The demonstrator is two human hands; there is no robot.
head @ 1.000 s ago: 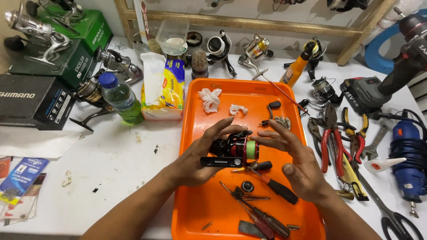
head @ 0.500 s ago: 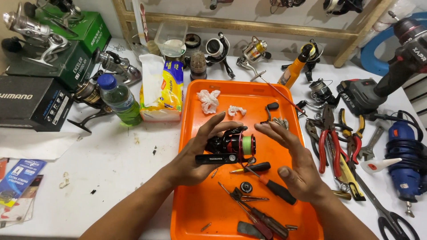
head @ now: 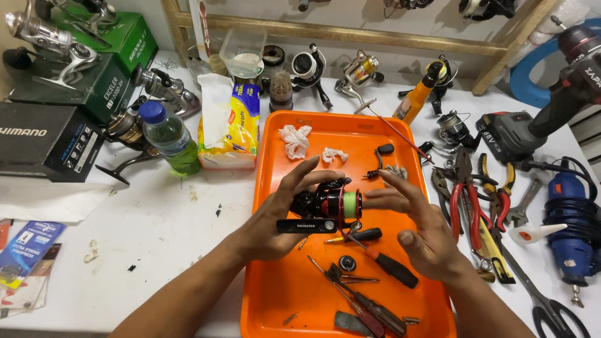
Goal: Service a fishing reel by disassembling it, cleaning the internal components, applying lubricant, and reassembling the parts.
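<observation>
Over orange tray (head: 275,300), black-red reel (head: 325,203)

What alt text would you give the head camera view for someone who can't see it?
Over an orange tray, the left hand holds a black and red fishing reel while the right hand touches its spool end. Screwdrivers lie on the tray; pliers and a water bottle sit on the white table.

Take the orange plastic tray (head: 275,300) as your landmark. Its near-left corner is bare, and the white tabletop (head: 156,250) left of it is open (only small scraps lie there). Screwdrivers with black and red handles (head: 375,256) crowd its near-right part. Crumpled white tissue wads (head: 295,139) sit at its far end. Red-handled pliers (head: 466,194) block its right side; a green-tinted plastic bottle with a blue cap (head: 169,136) stands beyond its far-left corner.
</observation>
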